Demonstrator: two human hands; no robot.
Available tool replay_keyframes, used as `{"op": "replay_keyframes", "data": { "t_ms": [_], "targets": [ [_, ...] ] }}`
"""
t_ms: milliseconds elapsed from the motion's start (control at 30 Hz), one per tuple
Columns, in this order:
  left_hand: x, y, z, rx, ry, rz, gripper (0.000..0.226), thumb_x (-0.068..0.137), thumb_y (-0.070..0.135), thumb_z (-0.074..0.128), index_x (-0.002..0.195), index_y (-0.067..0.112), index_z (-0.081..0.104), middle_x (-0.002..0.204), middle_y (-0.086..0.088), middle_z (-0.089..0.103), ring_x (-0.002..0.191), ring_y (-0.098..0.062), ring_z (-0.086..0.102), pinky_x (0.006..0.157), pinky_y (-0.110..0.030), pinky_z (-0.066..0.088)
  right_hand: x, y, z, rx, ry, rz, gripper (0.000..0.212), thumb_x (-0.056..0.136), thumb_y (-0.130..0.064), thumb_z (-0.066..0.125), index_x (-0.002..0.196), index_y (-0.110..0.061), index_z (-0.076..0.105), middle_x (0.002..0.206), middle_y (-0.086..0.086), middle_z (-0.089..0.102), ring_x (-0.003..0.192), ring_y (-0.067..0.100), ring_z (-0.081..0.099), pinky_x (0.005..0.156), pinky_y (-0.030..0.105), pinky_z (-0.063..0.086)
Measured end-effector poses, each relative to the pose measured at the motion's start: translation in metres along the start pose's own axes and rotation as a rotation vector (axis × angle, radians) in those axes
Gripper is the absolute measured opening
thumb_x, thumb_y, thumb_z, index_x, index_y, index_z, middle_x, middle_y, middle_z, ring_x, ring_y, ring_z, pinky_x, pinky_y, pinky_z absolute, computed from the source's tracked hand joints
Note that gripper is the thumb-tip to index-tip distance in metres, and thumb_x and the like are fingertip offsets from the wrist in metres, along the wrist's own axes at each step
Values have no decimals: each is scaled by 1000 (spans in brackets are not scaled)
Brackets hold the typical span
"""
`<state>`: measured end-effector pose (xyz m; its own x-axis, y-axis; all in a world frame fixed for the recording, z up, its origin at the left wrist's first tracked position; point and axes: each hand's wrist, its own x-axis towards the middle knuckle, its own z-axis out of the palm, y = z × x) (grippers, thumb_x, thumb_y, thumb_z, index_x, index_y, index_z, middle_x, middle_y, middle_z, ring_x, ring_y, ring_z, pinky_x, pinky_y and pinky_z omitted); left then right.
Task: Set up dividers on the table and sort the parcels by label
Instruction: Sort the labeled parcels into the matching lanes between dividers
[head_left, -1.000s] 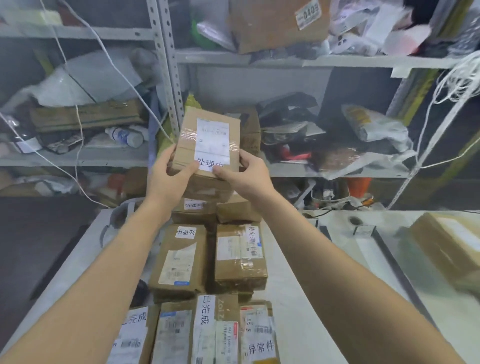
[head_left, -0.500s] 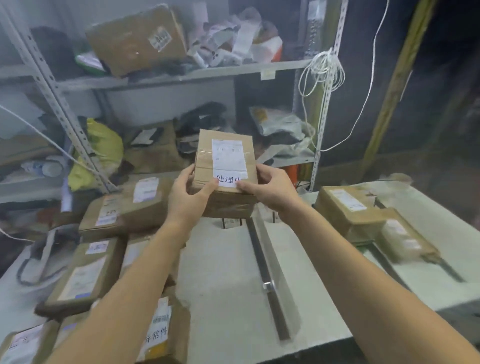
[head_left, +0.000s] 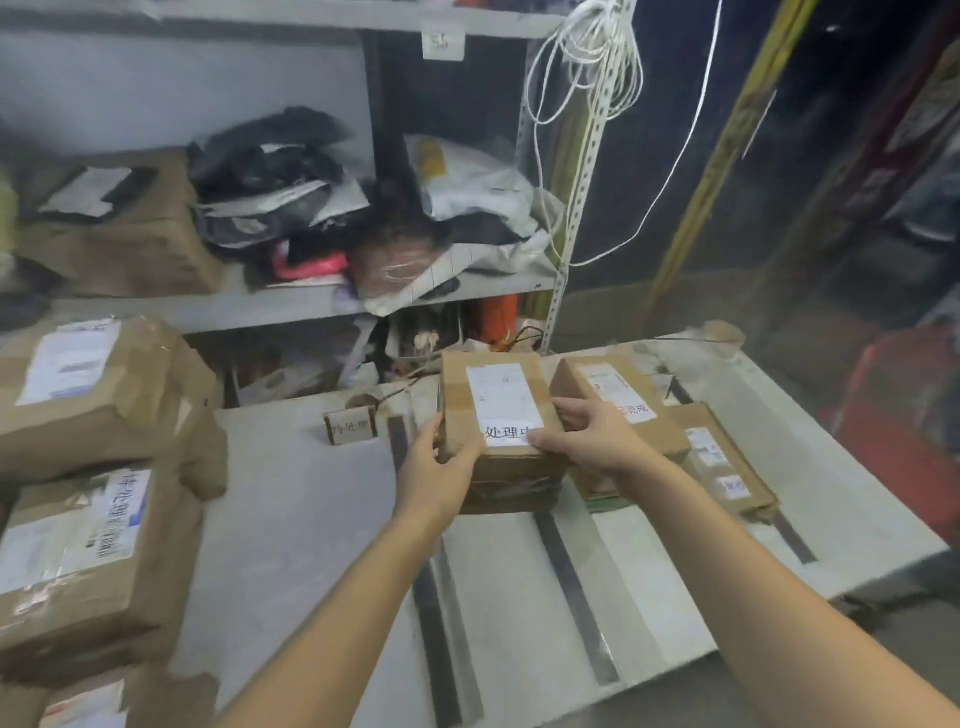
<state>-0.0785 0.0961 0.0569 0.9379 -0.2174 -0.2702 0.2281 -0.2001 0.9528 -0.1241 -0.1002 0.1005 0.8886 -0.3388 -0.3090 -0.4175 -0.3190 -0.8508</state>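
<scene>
The left hand (head_left: 436, 467) grips the left edge of a brown cardboard parcel (head_left: 454, 400), with the thumb on its top face and the fingers curled down the side. The right hand (head_left: 592, 441) grips the opposite edge. Its thumb presses on the lower right corner of the white label (head_left: 501, 397), and its fingers wrap round the right side.

The parcel sits between the two hands, top face tilted toward the camera. It is over the far end of the lane between the left divider strip (head_left: 441, 597) and the middle divider strip (head_left: 576, 597). Whether its base touches the table (head_left: 311, 519) cannot be told. A white strip with black Chinese characters runs along the label's near edge, partly under the right thumb.

At far left a stack of larger parcels (head_left: 88, 561) stands on the table. A small cardboard sign (head_left: 350, 426) stands just left of the held parcel. Just behind the right hand lies a second parcel (head_left: 613, 379), and beside it a flat parcel (head_left: 722, 462), near the right divider strip (head_left: 789, 535).
</scene>
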Motion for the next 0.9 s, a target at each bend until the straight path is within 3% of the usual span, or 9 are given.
{"op": "replay_keyframes", "data": {
  "t_ms": [100,200,367,700,900],
  "targets": [
    [20,-18,12,16,-31,-91,71,78,48,71,142,43,41,132,11,57,115,-13,57,96,-41,54,23,24,5,43,-36,24,82,65,-34,88,138,-12,58,132,-2,65,119,15,63,102,37,52],
    [29,-31,23,34,-11,-160,80,65,51,75,138,46,43,126,17,61,112,-10,59,96,-41,54,38,45,13,50,-53,43,81,63,-39,87,136,-15,61,128,-6,68,114,12,66,99,36,55],
    [33,-43,46,29,75,-260,69,77,30,78,132,45,41,114,20,60,106,-8,60,93,-39,55,60,75,23,60,-143,62,53,84,-15,78,134,-14,59,128,-6,67,114,15,65,99,38,54],
    [38,-67,79,-8,216,-343,55,78,15,75,121,38,52,110,15,70,101,-8,67,89,-41,57,86,95,34,-33,-244,158,47,87,-13,75,131,-19,58,126,-6,67,109,16,65,96,35,55],
    [43,-74,86,79,170,-367,47,83,12,71,119,35,50,111,14,67,99,-6,62,73,-27,50,88,97,37,-227,-179,146,42,87,-14,73,126,-21,58,127,-3,67,113,21,64,92,35,56]
  ]
}}
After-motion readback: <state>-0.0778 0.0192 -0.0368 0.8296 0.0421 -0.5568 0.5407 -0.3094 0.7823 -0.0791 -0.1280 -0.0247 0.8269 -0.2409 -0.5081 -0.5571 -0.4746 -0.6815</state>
